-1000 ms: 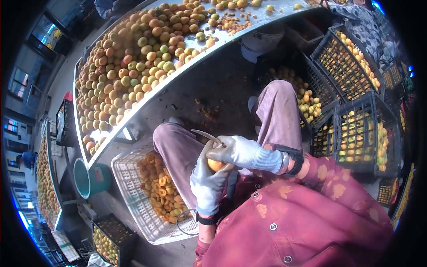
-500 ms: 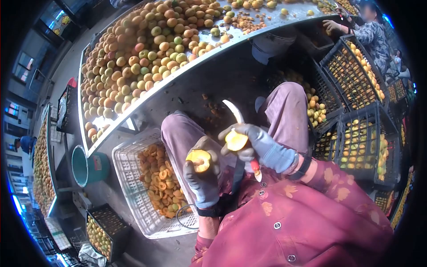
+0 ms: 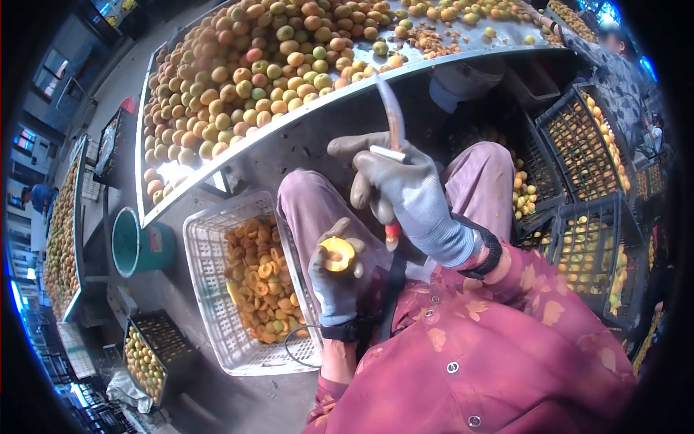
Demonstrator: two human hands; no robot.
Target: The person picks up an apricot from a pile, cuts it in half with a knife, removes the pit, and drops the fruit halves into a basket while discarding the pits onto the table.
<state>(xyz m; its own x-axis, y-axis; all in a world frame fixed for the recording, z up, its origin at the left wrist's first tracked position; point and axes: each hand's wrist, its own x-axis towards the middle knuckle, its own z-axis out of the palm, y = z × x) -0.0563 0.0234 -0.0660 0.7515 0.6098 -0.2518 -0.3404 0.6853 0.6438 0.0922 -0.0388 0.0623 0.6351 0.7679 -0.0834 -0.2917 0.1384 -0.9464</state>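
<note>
My left hand (image 3: 334, 278), in a grey-coated work glove, is closed around an apricot half (image 3: 338, 254), its yellow cut face and hollow turned up. My right hand (image 3: 397, 181), gloved the same way, grips a curved knife (image 3: 391, 108). The blade points up and away, and the red end of its handle shows below the palm. The right index finger stretches out to the left. Beside my left knee, a white plastic crate (image 3: 210, 307) holds many orange apricot halves (image 3: 264, 282). A blurred yellow piece (image 3: 236, 296) is at its left side.
A metal-edged table (image 3: 289, 119) piled with whole apricots (image 3: 224, 94) spans the front. A teal bucket (image 3: 141, 242) stands left of the crate. Black crates of fruit (image 3: 585, 246) are stacked at right. Another person (image 3: 611, 79) works at the far right of the table.
My right hand has moved up and away from the left, and the apricot piece it held is gone from it. A blurred yellow piece now shows in the white crate. The view has shifted slightly.
</note>
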